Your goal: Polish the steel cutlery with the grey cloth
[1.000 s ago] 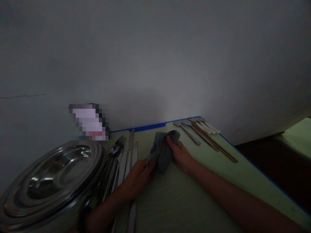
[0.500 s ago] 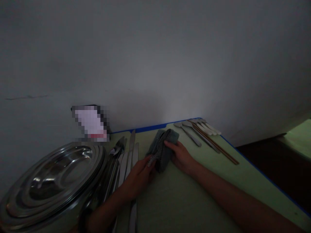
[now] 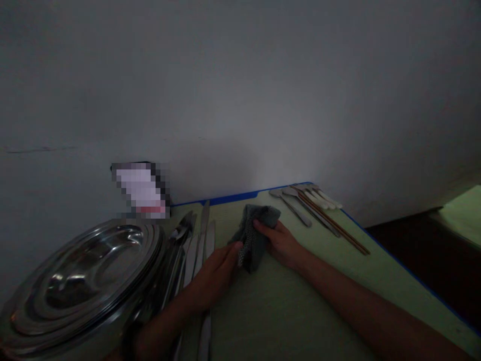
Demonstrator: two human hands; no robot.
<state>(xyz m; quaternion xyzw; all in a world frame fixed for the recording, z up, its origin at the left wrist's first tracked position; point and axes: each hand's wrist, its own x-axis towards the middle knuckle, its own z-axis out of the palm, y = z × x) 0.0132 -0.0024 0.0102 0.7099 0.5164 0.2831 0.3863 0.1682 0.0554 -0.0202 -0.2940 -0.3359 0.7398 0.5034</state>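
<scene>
A crumpled grey cloth (image 3: 254,234) lies in the middle of the pale green table (image 3: 285,311). My right hand (image 3: 280,242) grips its far side with the fingers curled over the fabric. My left hand (image 3: 214,273) pinches its near left corner. Under my left wrist lie several table knives (image 3: 201,245), side by side. The scene is dim.
A stack of steel compartment plates (image 3: 80,278) fills the near left. Spoons and chopsticks (image 3: 313,208) lie at the far right corner by the wall. A blurred-out object (image 3: 141,190) stands against the wall. The table's blue edge (image 3: 406,273) drops off on the right.
Both hands have kept hold of the cloth and reworked it: it bunched up narrower half a second ago and now sits a little looser, with my left fingers further along its edge.
</scene>
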